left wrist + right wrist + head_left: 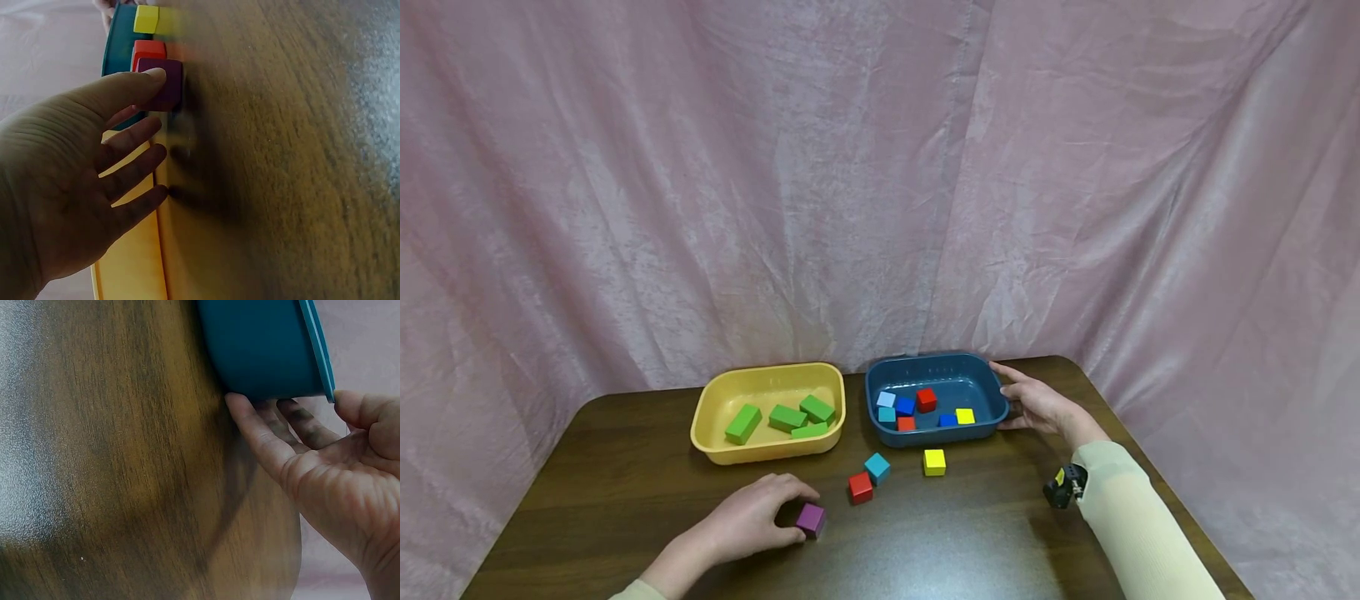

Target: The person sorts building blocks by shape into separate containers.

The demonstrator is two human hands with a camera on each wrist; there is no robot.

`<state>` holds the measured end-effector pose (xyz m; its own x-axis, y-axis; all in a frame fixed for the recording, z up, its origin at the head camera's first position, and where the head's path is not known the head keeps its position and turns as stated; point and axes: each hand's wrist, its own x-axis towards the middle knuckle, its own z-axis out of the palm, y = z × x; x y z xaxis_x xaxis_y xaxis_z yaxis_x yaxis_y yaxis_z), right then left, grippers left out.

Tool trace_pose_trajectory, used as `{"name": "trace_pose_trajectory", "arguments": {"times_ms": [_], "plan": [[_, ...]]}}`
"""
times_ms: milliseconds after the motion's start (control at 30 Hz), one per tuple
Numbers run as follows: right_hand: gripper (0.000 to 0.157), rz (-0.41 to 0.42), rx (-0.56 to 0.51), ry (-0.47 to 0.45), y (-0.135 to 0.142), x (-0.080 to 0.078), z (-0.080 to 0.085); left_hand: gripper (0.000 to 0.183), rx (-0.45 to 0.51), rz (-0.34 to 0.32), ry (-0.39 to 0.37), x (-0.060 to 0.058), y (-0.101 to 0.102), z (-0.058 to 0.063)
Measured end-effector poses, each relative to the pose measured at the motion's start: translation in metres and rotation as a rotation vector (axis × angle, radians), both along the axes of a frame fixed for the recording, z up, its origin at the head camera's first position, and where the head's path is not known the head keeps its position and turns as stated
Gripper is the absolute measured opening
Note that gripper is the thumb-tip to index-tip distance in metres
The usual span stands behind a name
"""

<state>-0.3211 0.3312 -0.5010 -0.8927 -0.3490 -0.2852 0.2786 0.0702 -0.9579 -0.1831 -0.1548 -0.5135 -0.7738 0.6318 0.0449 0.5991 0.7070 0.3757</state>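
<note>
In the head view my left hand (758, 518) is at the front left, thumb and index finger at a purple cube (810, 520) on the table. The left wrist view shows the thumb on the near side of this purple cube (164, 87), the other fingers spread below. My right hand (1037, 403) touches the right end of a blue tray (992, 425). In the right wrist view its spread fingers meet the tray's outer wall (269, 350), with the thumb by the rim. Red (861, 488), teal (877, 468) and yellow (935, 462) cubes lie between the hands.
Several small cubes lie in the blue tray, among them a red cube (927, 400). Left of it stands a yellow tray (722, 454) with several green blocks (743, 423). A pink curtain (850, 183) hangs behind the dark wooden table (925, 550).
</note>
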Motion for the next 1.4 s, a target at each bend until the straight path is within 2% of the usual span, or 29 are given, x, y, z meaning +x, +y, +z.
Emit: {"name": "trace_pose_trajectory", "arguments": {"times_ms": [733, 1167, 1400], "plan": [[0.056, -0.008, -0.003, -0.007, -0.0019, 0.0010, 0.0032, 0.032, 0.010, -0.015, 0.014, -0.0005, 0.0015, 0.0005], [0.056, -0.023, 0.007, -0.017, -0.0028, 0.0004, 0.0030, 0.028, 0.009, -0.012, -0.004, -0.0011, 0.0010, 0.0014], [0.056, 0.002, -0.002, -0.009, -0.0023, 0.0010, 0.0034, 0.026, 0.012, -0.005, -0.007, -0.0013, -0.0003, -0.0006]]}}
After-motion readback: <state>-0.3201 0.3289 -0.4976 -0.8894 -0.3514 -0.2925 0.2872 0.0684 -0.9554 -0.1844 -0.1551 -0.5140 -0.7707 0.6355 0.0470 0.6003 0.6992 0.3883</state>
